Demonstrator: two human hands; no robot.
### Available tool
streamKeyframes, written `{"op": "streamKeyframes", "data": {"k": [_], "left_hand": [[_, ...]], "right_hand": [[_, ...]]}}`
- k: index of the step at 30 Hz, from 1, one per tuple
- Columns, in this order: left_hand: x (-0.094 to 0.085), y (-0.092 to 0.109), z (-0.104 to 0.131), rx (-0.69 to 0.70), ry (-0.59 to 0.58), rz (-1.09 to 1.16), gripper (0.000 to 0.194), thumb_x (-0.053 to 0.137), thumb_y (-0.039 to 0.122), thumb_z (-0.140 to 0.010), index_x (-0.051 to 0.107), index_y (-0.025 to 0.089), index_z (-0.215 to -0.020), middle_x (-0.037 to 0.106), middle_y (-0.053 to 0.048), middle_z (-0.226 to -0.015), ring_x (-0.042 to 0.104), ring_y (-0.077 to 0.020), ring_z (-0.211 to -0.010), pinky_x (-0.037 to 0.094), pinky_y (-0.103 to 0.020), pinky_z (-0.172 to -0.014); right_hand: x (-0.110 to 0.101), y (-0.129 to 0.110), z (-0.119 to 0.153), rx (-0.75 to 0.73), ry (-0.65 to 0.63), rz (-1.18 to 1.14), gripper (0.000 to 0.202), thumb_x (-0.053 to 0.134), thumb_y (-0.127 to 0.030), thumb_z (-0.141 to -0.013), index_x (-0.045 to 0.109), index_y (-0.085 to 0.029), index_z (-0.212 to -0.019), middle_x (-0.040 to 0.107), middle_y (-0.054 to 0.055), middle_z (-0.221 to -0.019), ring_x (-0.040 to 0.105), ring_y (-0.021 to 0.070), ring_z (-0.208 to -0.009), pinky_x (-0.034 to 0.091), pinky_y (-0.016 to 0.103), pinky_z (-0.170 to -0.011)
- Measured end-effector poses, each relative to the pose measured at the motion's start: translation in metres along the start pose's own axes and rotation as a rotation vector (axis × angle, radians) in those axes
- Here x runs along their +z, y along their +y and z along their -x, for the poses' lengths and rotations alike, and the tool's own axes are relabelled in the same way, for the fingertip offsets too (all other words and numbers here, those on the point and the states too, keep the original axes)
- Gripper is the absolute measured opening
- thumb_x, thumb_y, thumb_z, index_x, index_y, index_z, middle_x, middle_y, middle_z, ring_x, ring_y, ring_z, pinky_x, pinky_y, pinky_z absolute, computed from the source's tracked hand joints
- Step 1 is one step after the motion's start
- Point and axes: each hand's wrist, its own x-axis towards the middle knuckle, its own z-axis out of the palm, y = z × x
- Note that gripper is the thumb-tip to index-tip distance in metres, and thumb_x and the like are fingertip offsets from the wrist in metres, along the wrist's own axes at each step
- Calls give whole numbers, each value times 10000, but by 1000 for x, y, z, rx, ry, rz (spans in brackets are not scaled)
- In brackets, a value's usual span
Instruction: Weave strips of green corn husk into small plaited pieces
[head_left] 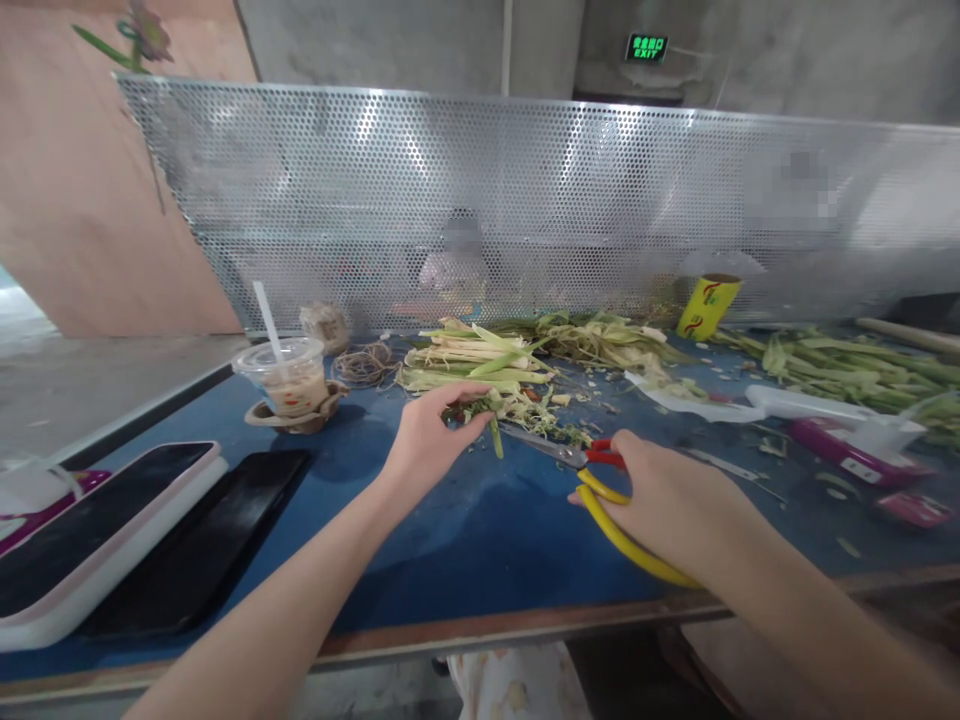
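Along the left edge of the desk (450, 560), two phones (112, 520) and a cup (289, 385) are crowding my side. Mid-desk, my left hand (439, 428) is pinching a green sprig (496, 438); open surface is stretching toward the front edge. My right hand (656, 495) is gripping scissors (575, 457); I'm seemingly trimming, which is calling for steadily aligned blades.

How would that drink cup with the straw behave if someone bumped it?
The cup might dent, as its clear wall looks like thin plastic. It may resist a light nudge, since the brown holder spreads wider than its base. The straw could sway, standing well above the lid.
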Motion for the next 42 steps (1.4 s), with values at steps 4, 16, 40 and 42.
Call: {"op": "streamKeyframes", "data": {"k": [4, 16, 40, 42], "left_hand": [[1, 1, 0, -12, -17, -7, 238, 609, 254, -710, 658, 209, -939, 686, -15, -875, 596, -144, -735, 482, -251, -670], [2, -1, 2, 51, -34, -53, 238, 589, 230, -722, 654, 219, -951, 692, -10, -908, 615, -149, -773, 490, -256, -695], [-3, -1, -3, 13, -131, -43, 239, 545, 227, -768, 646, 264, -981, 664, -12, -1027, 598, -188, -917, 479, -294, -754], [-3, 0, -2, 42, -145, -46, 241, 537, 232, -777, 643, 269, -990, 666, -12, -1024, 595, -188, -920, 472, -310, -787]], "right_hand": [[-1, -1, -1, 8, -8, 3, 440, 459, -603, -708, 496, -191, -855, 590, 43, -605, 580, 218, -519, 259, 256, -430], [1, -4, 3, 2, 75, 24, 386, 485, -561, -701, 495, -197, -827, 611, 61, -688, 613, 246, -626, 271, 271, -451], [-9, -4, 6, 7, 50, 19, 341, 529, -474, -703, 513, -180, -876, 627, 74, -691, 638, 275, -684, 383, 298, -520], [-8, -5, 6, 12, 31, 17, 341, 537, -463, -698, 514, -178, -883, 633, 79, -720, 639, 284, -703, 397, 313, -533]]}}
